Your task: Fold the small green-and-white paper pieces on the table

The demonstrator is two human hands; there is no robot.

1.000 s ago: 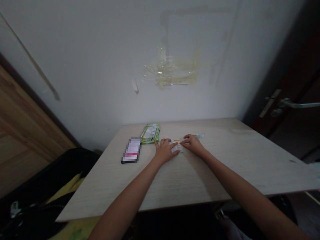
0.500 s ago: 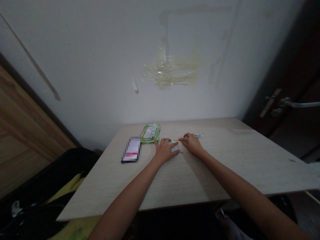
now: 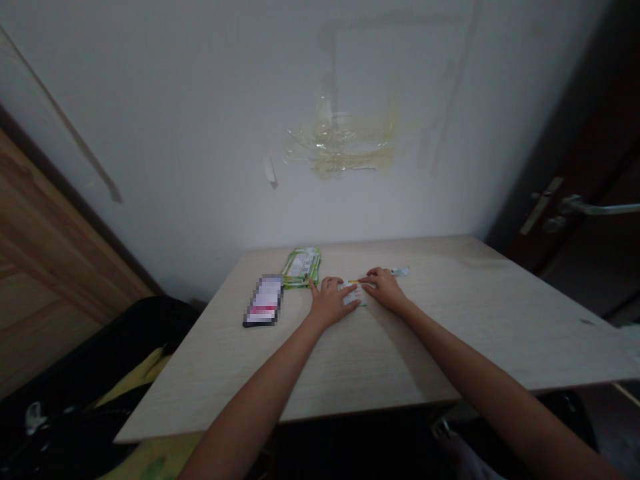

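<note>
A small white-and-green packet (image 3: 356, 294) lies flat on the table, partly covered by both hands. My left hand (image 3: 330, 301) rests on its left side with fingers spread and holds it down. At the packet's upper right, near a narrow yellow strip (image 3: 353, 281), the fingertips of my right hand (image 3: 386, 289) are drawn together on its edge. Just past the right hand lies a thin torn-looking strip of wrapper (image 3: 401, 271). Beyond my left thumb sits a stack of green-and-white packets (image 3: 301, 265).
A phone (image 3: 264, 300) with a blurred screen lies left of my left hand, against the stack. The pale wooden table (image 3: 480, 320) meets a wall (image 3: 200, 133) with peeling clear tape. A dark door with a metal handle (image 3: 600, 208) is at right; a black bag-like shape (image 3: 145, 327) is at left.
The fingers of my right hand have shifted very slightly at the packet's upper edge. My left hand stays in place, and everything else looks the same.
</note>
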